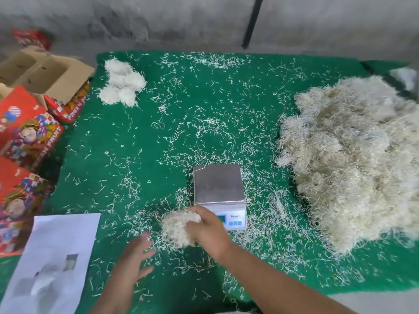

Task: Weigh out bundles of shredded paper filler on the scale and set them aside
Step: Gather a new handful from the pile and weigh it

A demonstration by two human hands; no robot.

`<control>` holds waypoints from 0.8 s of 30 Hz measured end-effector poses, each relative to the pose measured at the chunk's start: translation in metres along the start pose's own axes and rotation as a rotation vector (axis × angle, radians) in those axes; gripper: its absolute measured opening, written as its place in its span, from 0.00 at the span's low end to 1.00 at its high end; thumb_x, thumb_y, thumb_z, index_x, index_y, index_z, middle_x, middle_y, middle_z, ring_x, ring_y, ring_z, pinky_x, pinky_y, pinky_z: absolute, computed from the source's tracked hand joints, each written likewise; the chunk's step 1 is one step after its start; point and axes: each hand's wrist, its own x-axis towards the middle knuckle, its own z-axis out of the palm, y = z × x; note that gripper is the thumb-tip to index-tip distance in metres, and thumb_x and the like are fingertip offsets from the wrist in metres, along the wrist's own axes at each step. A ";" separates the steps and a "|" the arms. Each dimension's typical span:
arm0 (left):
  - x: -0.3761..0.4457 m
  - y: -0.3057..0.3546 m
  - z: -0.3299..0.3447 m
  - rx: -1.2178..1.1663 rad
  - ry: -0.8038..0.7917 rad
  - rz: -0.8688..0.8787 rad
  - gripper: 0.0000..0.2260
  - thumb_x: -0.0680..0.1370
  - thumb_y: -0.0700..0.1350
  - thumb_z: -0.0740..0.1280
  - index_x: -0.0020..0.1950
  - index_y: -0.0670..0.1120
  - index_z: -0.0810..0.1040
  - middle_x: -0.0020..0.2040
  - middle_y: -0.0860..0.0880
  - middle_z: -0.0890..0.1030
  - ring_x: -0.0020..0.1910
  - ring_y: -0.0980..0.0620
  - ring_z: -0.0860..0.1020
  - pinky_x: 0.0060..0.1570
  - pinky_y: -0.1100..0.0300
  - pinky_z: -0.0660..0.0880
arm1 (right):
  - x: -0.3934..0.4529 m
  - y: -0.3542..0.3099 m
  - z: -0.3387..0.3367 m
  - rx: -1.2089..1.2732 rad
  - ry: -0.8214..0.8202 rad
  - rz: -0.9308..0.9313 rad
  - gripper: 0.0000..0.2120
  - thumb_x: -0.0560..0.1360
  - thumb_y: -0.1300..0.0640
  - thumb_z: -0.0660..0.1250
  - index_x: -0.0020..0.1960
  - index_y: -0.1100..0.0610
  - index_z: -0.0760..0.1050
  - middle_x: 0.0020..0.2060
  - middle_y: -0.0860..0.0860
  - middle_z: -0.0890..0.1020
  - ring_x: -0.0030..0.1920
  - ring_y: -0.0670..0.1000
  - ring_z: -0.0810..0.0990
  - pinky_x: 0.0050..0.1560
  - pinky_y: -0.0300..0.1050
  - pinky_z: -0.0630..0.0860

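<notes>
A small digital scale with a bare steel pan stands near the front middle of the green mat. Just left of its display my right hand grips a rounded bundle of shredded paper, held low over the mat. My left hand hovers open beside it, fingers spread, holding nothing. A big heap of loose shredded paper fills the right side. Several finished white bundles lie grouped at the far left corner of the mat.
Loose paper strands litter the whole mat. Red printed fruit boxes and an open cardboard carton stand along the left edge. A white sheet of paper lies at the front left. A concrete wall runs behind.
</notes>
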 end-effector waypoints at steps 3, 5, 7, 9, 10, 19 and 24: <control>0.019 0.050 0.042 0.155 -0.135 0.197 0.15 0.83 0.65 0.57 0.67 0.64 0.73 0.62 0.61 0.76 0.54 0.55 0.79 0.60 0.51 0.73 | -0.020 -0.008 -0.026 -0.063 0.011 0.011 0.27 0.73 0.51 0.68 0.72 0.41 0.73 0.46 0.49 0.82 0.44 0.50 0.77 0.48 0.52 0.79; 0.039 0.071 0.070 0.249 -0.159 0.279 0.11 0.85 0.58 0.60 0.62 0.60 0.79 0.61 0.58 0.79 0.52 0.58 0.78 0.53 0.55 0.76 | -0.029 -0.004 -0.040 -0.024 0.076 0.027 0.23 0.77 0.54 0.70 0.71 0.43 0.72 0.48 0.48 0.82 0.42 0.47 0.79 0.45 0.40 0.77; 0.062 0.087 0.092 0.461 -0.149 0.374 0.10 0.86 0.51 0.60 0.58 0.58 0.81 0.56 0.59 0.81 0.48 0.57 0.79 0.51 0.56 0.77 | -0.041 0.001 -0.055 0.012 0.142 0.038 0.20 0.80 0.55 0.69 0.70 0.42 0.72 0.47 0.43 0.83 0.47 0.45 0.86 0.42 0.32 0.80; 0.088 0.103 0.114 0.561 -0.183 0.437 0.11 0.86 0.45 0.60 0.54 0.56 0.82 0.54 0.58 0.82 0.51 0.54 0.80 0.53 0.57 0.77 | -0.054 0.012 -0.071 0.007 0.202 0.042 0.17 0.78 0.49 0.70 0.65 0.37 0.73 0.43 0.39 0.85 0.54 0.46 0.85 0.46 0.39 0.84; 0.099 0.112 0.126 0.575 -0.217 0.442 0.12 0.85 0.42 0.60 0.53 0.55 0.82 0.52 0.56 0.83 0.51 0.53 0.81 0.52 0.58 0.77 | -0.061 0.017 -0.078 0.006 0.220 0.049 0.17 0.76 0.47 0.70 0.64 0.36 0.74 0.43 0.37 0.86 0.51 0.44 0.86 0.45 0.40 0.83; 0.173 0.153 0.147 0.466 0.081 0.434 0.17 0.83 0.37 0.63 0.71 0.46 0.77 0.68 0.46 0.78 0.40 0.57 0.76 0.39 0.60 0.76 | -0.079 0.049 -0.110 0.197 0.377 0.152 0.25 0.77 0.67 0.71 0.52 0.35 0.84 0.43 0.39 0.88 0.42 0.38 0.86 0.36 0.33 0.80; 0.091 0.124 0.146 0.278 -0.096 0.369 0.08 0.84 0.52 0.66 0.59 0.52 0.81 0.59 0.50 0.84 0.57 0.50 0.82 0.51 0.54 0.77 | -0.081 0.026 -0.110 0.245 0.353 0.150 0.22 0.75 0.59 0.74 0.65 0.42 0.80 0.45 0.50 0.89 0.47 0.54 0.87 0.62 0.60 0.82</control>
